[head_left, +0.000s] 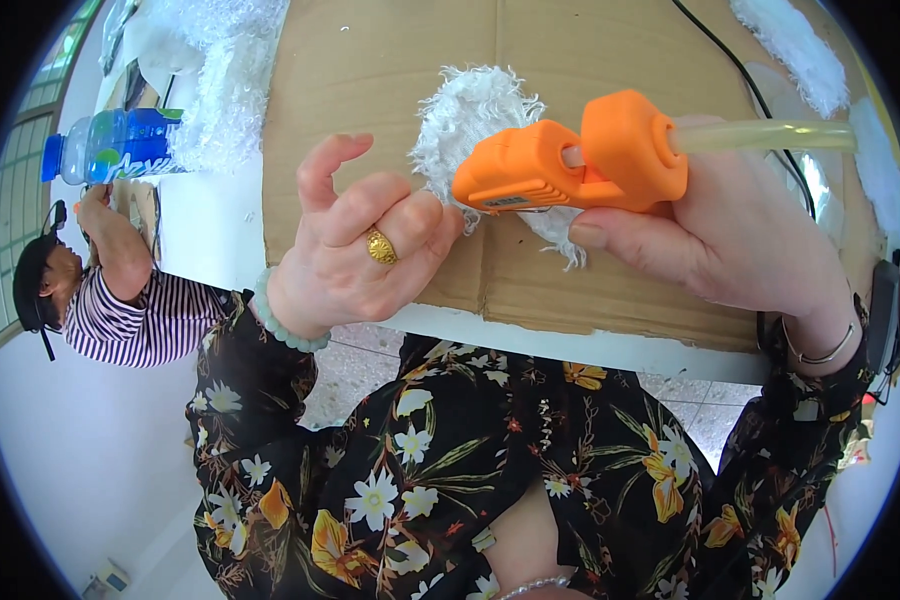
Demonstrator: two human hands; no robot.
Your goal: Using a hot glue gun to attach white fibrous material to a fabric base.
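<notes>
An orange glue gun (pixel 625 145) is in my right hand (pixel 725 225), whose fingers are mostly hidden behind it while the thumb lies along its near side. A pale translucent glue stick (pixel 770 136) sticks out of the gun's back end. The gun's front end points left, over a white shaggy fabric piece (pixel 475 105). My left hand (pixel 365 245) has curled fingers, with one raised and bent. Its lower fingertips press together at the fabric's left edge and seem to pinch it. The gun covers the fabric's middle; the nozzle tip cannot be made out.
Brown cardboard (pixel 370 70) covers the white table. White fluffy material (pixel 220 100) and a blue-labelled bottle (pixel 120 145) are at the left. More white fluffy strips (pixel 795 55) and a black cable (pixel 740 65) lie right. Another person in a striped shirt (pixel 140 320) sits at far left.
</notes>
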